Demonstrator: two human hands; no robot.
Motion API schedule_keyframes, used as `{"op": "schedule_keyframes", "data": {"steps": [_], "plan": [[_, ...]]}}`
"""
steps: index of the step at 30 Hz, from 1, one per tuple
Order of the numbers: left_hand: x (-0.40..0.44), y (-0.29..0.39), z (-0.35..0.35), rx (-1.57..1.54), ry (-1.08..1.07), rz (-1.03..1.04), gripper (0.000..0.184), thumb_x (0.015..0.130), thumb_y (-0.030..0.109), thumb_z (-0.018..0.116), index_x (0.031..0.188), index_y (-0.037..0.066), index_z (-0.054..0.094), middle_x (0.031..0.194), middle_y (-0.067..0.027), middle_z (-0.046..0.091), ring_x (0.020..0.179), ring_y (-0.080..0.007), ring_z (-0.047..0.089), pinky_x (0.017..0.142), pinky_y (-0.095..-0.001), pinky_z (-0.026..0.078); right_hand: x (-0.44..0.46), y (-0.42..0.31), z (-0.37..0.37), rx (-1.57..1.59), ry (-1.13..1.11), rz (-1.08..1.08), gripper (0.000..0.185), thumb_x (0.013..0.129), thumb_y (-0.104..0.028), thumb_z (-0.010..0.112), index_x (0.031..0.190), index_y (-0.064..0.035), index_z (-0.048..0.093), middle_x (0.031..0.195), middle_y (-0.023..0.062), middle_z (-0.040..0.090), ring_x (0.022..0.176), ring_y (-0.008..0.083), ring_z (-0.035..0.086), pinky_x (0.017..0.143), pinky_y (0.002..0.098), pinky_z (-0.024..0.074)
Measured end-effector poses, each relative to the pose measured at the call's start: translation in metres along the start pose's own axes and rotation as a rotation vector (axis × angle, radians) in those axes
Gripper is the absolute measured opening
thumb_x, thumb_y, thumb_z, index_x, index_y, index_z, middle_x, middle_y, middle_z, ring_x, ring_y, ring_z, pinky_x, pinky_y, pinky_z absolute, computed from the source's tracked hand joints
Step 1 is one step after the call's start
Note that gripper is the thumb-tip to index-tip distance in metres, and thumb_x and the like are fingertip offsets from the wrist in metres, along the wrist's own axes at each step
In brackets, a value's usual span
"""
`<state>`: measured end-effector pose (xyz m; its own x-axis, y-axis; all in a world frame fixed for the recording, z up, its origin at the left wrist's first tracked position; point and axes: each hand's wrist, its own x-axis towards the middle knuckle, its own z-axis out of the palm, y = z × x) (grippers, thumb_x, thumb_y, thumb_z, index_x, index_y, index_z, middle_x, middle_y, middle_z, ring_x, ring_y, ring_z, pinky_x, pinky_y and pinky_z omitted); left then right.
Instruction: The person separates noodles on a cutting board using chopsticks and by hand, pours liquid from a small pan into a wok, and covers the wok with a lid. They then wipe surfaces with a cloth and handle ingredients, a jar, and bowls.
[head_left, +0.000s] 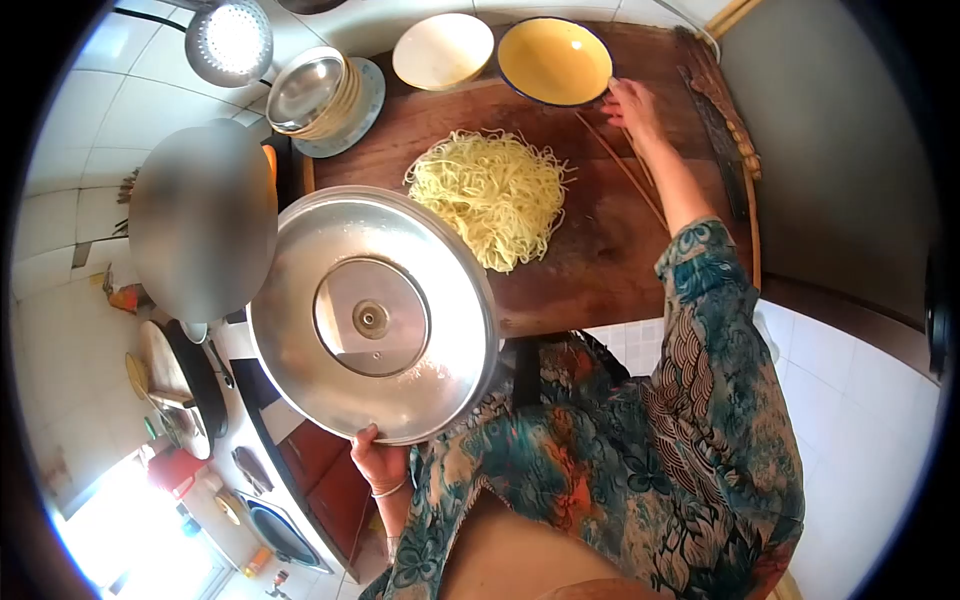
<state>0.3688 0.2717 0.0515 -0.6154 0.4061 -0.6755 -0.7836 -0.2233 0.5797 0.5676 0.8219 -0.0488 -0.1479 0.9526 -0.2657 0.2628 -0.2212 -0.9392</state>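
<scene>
A large round metal lid point(290, 270) with a glass centre is tilted toward the camera, and my left hand point(378, 462) grips its lower rim. At the upper right, my right hand point(634, 108) touches the rim of a yellow enamel bowl point(556, 62) with a dark blue edge; its fingers are closed at the rim. Long chopsticks point(625, 170) lie on the wooden board just below that hand. A heap of pale noodles point(490, 198) rests on the board between the lid and the bowl.
The wooden board point(610, 270) also bears a white bowl point(443, 50). Stacked bowls point(308, 92) stand on a plate at the upper left, near a lamp point(229, 42). A dark rolling pin point(722, 95) lies along the right edge. A sink point(280, 530) is at the lower left.
</scene>
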Motion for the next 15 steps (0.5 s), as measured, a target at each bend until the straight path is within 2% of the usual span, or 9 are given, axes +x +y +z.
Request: {"op": "schedule_keyframes", "data": {"steps": [1,2,5,6,9,10,13,15], "plan": [[0.004,-0.003,-0.003,0.0,0.001,0.011,0.061,0.067,0.006,0.055,0.126,-0.003,0.039,0.117,-0.0161,0.052,0.108,-0.0328,0.051,0.097,-0.0462,0.04,0.006,0.003,-0.017,-0.094,0.022,-0.054,0.046,0.083,-0.029,0.063,0.116,0.0028,0.053,0.1,0.0146,0.062,0.079,0.0206,0.063,0.065,0.0329,0.0521],[0.005,-0.004,0.002,-0.017,-0.004,0.006,0.061,0.067,0.006,0.055,0.126,-0.002,0.039,0.117,-0.0161,0.052,0.108,-0.0327,0.051,0.097,-0.0465,0.04,0.023,0.033,-0.041,-0.328,0.06,-0.255,0.045,0.081,-0.029,0.065,0.113,0.0022,0.056,0.102,0.0162,0.063,0.09,0.0253,0.062,0.077,0.0366,0.0493],[0.006,-0.006,0.007,-0.033,-0.029,-0.002,0.062,0.067,0.007,0.055,0.126,-0.002,0.039,0.116,-0.0162,0.052,0.108,-0.0327,0.051,0.097,-0.0468,0.04,0.002,0.038,-0.076,-0.786,-0.011,-0.227,0.042,0.079,-0.029,0.066,0.109,-0.0002,0.059,0.102,0.0157,0.063,0.098,0.0286,0.059,0.084,0.0381,0.0456],[0.008,-0.009,0.005,-0.03,-0.03,-0.005,0.061,0.068,0.007,0.055,0.126,-0.001,0.04,0.116,-0.0162,0.052,0.107,-0.0324,0.051,0.096,-0.0466,0.04,-0.004,0.037,-0.077,-0.866,-0.122,-0.168,0.041,0.08,-0.03,0.065,0.11,-0.0032,0.059,0.104,0.015,0.063,0.098,0.0297,0.06,0.082,0.0379,0.0464],[0.005,-0.015,-0.001,-0.028,0.012,0.001,0.06,0.068,0.007,0.055,0.126,-0.001,0.04,0.116,-0.0159,0.051,0.107,-0.0324,0.051,0.096,-0.0464,0.04,-0.035,0.022,-0.061,-0.95,-0.078,-0.133,0.04,0.078,-0.029,0.067,0.11,-0.006,0.058,0.091,0.0118,0.065,0.086,0.0256,0.063,0.075,0.0359,0.0481],[0.005,-0.017,-0.005,-0.02,0.003,-0.007,0.06,0.068,0.007,0.055,0.125,-0.001,0.041,0.116,-0.015,0.052,0.107,-0.032,0.05,0.097,-0.0464,0.04,-0.033,0.034,-0.061,-0.907,-0.062,-0.229,0.036,0.078,-0.026,0.066,0.108,-0.0067,0.059,0.09,0.0123,0.065,0.086,0.0281,0.062,0.074,0.0373,0.048],[0.005,-0.022,-0.015,-0.024,0.04,0.0,0.06,0.068,0.006,0.055,0.125,0.0,0.041,0.116,-0.0144,0.052,0.107,-0.0314,0.05,0.098,-0.0464,0.039,-0.036,0.037,-0.056,-0.987,-0.096,-0.282,0.03,0.077,-0.021,0.064,0.102,-0.0053,0.058,0.09,0.0127,0.065,0.085,0.0298,0.062,0.072,0.0383,0.0477],[0.003,-0.025,-0.016,-0.009,0.074,0.031,0.059,0.068,0.007,0.055,0.125,0.0,0.041,0.116,-0.0142,0.052,0.108,-0.031,0.05,0.098,-0.0464,0.038,-0.046,0.024,-0.063,-1.094,-0.219,-0.217,0.025,0.077,-0.018,0.063,0.097,-0.0045,0.058,0.089,0.0131,0.064,0.086,0.0312,0.061,0.072,0.0387,0.0472]]}}
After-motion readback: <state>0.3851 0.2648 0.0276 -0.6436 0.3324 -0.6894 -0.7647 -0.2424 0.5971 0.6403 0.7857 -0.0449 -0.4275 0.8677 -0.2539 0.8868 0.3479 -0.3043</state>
